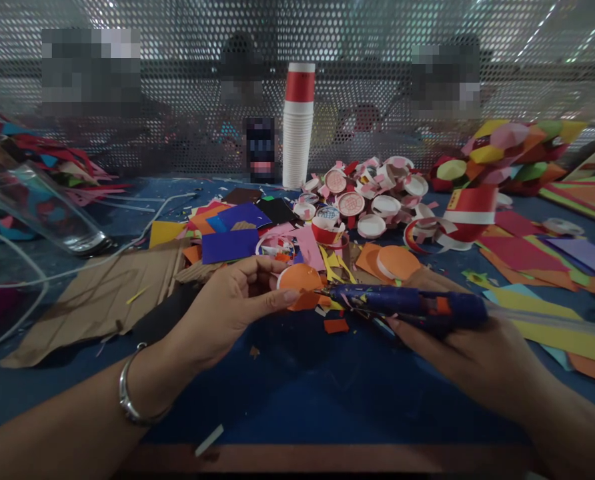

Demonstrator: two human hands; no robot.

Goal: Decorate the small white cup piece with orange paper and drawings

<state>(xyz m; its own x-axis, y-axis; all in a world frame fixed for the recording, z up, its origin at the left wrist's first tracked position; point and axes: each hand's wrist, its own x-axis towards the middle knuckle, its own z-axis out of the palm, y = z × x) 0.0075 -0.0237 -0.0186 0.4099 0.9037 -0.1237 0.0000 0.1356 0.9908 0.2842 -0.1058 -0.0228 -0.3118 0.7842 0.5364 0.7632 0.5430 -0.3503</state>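
1. Your forearms come in from the lower corners, with blue surface [287, 400] between them running down to the reddish-brown near edge [302, 459]; a pale strip [210, 440] lies close to that edge.
2. Brown cardboard [112, 287] flanks your left hand [222, 307], and yellow paper [552, 323] spreads beside your right hand [477, 357].
3. Ahead of you, coloured scraps and a pile of cut cup pieces [350, 203] crowd the middle; a tall stack of paper cups [297, 147] stands behind, before a perforated panel [177, 93].
4. A glass [62, 207] leans at your far left; a red-and-white cup [470, 213] sits beyond your right hand.
5. Your left fingers are pinched on the orange disc [297, 280] at its left and lower rim.
6. Your right fingers, partly hidden, are closed around the blue glue gun [377, 299]; its nozzle points left at the disc's right side, and you cannot tell whether they touch.
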